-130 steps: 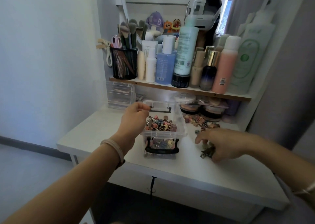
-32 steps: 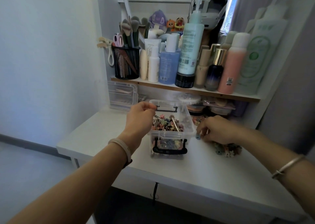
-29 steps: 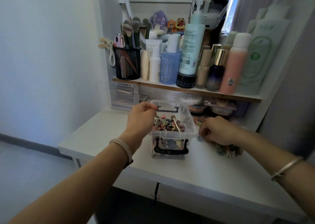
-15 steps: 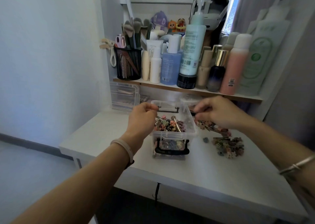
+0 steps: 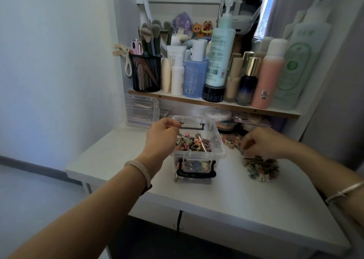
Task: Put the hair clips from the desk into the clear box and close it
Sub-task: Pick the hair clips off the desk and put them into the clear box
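The clear box (image 5: 218,150) with black latches stands open in the middle of the white desk (image 5: 226,197), heaped with small coloured hair clips (image 5: 194,143). My left hand (image 5: 160,135) grips the box's far left rim with curled fingers. More hair clips lie in a pile (image 5: 263,169) right of the box, and a smaller scatter (image 5: 230,140) lies behind it. My right hand (image 5: 262,145) is down on that pile, its curled fingertips pinching clips at the pile's left edge. The box's lid cannot be made out.
A shelf (image 5: 212,106) above the desk's back carries bottles and a black mesh holder (image 5: 146,73) of brushes. A small clear drawer unit (image 5: 141,111) stands at the back left. Round compacts (image 5: 226,120) sit under the shelf. A wall bounds the left.
Half a second ago my right hand was raised at the box's far right rim; it has come back down to the pile on the desk. My left hand has stayed on the box.
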The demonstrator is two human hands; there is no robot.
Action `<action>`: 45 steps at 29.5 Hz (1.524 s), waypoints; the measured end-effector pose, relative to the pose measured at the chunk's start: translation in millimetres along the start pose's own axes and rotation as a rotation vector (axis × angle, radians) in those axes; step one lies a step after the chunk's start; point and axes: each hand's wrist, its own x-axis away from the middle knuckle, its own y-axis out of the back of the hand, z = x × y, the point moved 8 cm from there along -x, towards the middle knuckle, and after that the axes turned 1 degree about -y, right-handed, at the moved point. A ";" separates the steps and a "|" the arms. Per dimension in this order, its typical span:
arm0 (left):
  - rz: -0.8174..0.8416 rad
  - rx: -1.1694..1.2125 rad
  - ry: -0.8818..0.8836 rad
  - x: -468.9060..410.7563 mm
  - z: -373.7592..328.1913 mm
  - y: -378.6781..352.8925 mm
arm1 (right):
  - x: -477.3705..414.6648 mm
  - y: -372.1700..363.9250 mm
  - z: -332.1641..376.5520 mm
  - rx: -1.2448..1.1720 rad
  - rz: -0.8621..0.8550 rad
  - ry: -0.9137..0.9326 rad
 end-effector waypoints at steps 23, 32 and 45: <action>0.011 0.039 0.035 3.4 2.2 -3.3 | 13.7 38.3 79.9 -0.527 -0.017 0.272; 0.000 0.061 0.048 5.0 2.5 -3.6 | 4.1 -15.9 -4.7 0.257 0.136 -0.048; 0.008 0.050 0.044 5.1 2.3 -3.1 | -4.8 -22.4 -10.9 0.299 0.050 -0.050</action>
